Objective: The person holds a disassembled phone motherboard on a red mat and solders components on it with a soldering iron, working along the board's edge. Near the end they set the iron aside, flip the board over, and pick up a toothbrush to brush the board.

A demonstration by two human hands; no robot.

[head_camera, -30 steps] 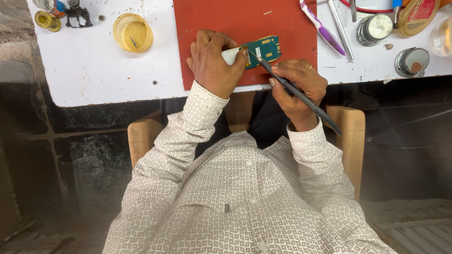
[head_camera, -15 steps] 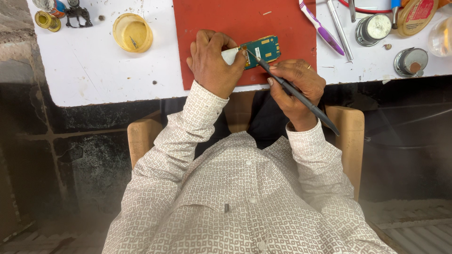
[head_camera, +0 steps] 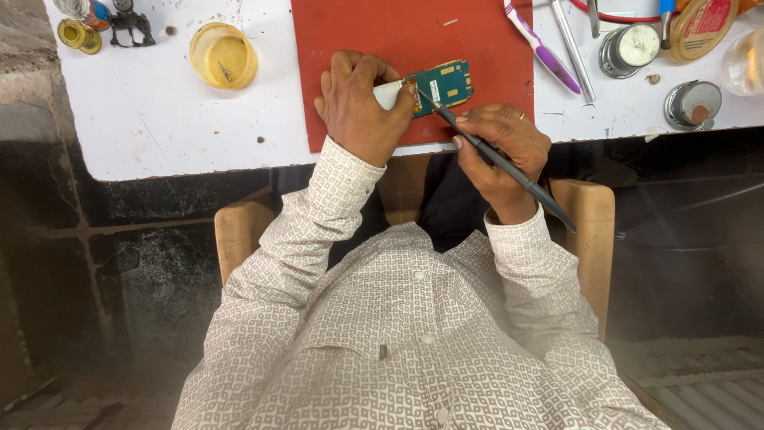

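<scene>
A small green circuit board [head_camera: 442,84] lies on a red mat [head_camera: 398,48] on the white table [head_camera: 143,119]. My left hand [head_camera: 358,107] grips the board's left end, where a white part shows between the fingers. My right hand [head_camera: 497,147] holds a long dark thin tool [head_camera: 493,155] like a pen. The tool's tip touches the board near its left end, and its handle slants back over my right wrist.
A yellow dish [head_camera: 224,56] sits left of the mat. Right of the mat lie a purple-and-white toothbrush [head_camera: 541,52], metal tweezers [head_camera: 573,48], two round metal tins [head_camera: 633,48] and a bottle. Small brass pieces [head_camera: 79,36] sit far left. A wooden chair [head_camera: 589,231] is under me.
</scene>
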